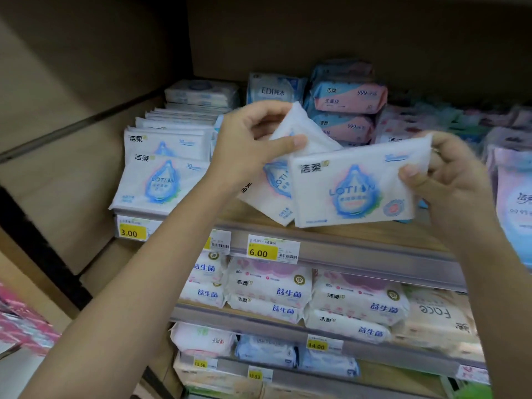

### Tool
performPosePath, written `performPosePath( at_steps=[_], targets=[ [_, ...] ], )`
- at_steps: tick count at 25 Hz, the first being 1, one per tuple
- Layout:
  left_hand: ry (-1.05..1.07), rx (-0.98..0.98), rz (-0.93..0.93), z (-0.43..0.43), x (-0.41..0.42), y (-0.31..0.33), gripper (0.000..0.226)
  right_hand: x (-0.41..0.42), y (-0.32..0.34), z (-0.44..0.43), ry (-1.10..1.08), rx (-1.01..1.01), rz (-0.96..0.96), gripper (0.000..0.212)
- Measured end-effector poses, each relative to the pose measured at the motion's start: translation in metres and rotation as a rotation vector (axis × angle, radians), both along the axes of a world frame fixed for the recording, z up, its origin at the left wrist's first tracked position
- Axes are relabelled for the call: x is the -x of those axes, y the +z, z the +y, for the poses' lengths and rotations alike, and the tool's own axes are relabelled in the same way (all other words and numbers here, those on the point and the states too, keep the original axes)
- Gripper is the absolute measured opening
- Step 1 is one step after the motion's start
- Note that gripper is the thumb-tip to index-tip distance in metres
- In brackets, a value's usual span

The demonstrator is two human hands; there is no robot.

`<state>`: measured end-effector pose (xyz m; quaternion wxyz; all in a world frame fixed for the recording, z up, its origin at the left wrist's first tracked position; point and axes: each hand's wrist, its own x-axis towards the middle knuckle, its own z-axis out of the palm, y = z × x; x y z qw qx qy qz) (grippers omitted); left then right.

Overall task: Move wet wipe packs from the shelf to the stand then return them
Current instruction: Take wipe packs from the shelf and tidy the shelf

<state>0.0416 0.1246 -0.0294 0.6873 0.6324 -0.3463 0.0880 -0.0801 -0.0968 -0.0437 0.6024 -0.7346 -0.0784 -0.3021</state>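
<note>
Head view: two lotion wipe packs held up just above the front edge of the top shelf [374,254]. Left hand [247,145], thumb and curled fingers pinching the top corner of the tilted pack [270,194]. Right hand [443,180], thumb and curled fingers pinching the upper right corner of the front pack [351,185], overlapping the tilted pack and hiding much of its print. At the shelf's left end, a row of like packs [161,180]: two fronts readable, only edges behind, count unclear. Two yellow price tags readable, 3.00 tag [132,230] and 6.00 tag [272,250]; a third half hidden by the left forearm. Far-right packs blurred, cut off.
</note>
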Motion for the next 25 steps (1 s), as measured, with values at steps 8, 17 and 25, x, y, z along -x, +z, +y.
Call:
performPosePath(
  at_steps=[8, 17, 25],
  targets=[
    [-0.137, -0.311, -0.092, -0.024, 0.0, -0.006, 0.054, -0.021, -0.024, 0.016, -0.132, 0.232, -0.016, 0.017],
    [0.19, -0.543, -0.285, 0.003, 0.01, -0.032, 0.085, -0.027, -0.045, 0.01, -0.17, 0.193, -0.026, 0.02],
    [0.166, -0.255, 0.196, -0.005, 0.029, -0.068, 0.043, -0.017, -0.056, 0.006, -0.135, 0.04, -0.056, 0.045]
  ],
)
